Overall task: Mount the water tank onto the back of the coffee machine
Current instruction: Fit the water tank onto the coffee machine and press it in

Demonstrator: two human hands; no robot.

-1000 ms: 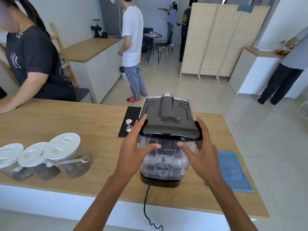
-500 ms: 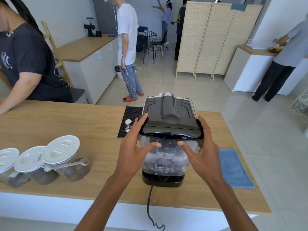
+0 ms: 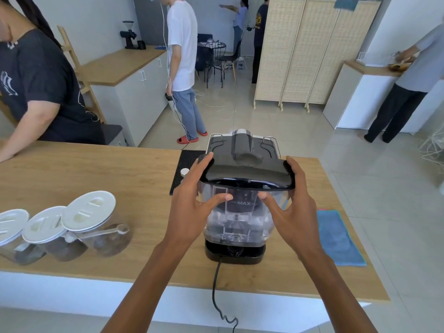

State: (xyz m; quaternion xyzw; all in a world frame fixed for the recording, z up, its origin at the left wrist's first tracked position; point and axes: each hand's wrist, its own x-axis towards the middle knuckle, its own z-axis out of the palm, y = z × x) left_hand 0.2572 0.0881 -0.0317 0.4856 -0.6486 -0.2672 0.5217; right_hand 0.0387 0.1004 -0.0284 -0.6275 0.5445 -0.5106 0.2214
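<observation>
Three white-lidded jars (image 3: 72, 224) stand near the desk's (image 3: 96, 174) near-left edge and a blue cloth (image 3: 338, 239) lies by its right edge, both clear of the work. The water tank (image 3: 237, 219) stands upright against the coffee machine (image 3: 242, 150), MAX mark facing the wearer, clasped by left hand (image 3: 192, 210) and right hand (image 3: 293, 207) on its sides.

Jars (image 3: 72, 227) left of coffee machine (image 3: 242, 150), cloth (image 3: 338, 236) right.
</observation>
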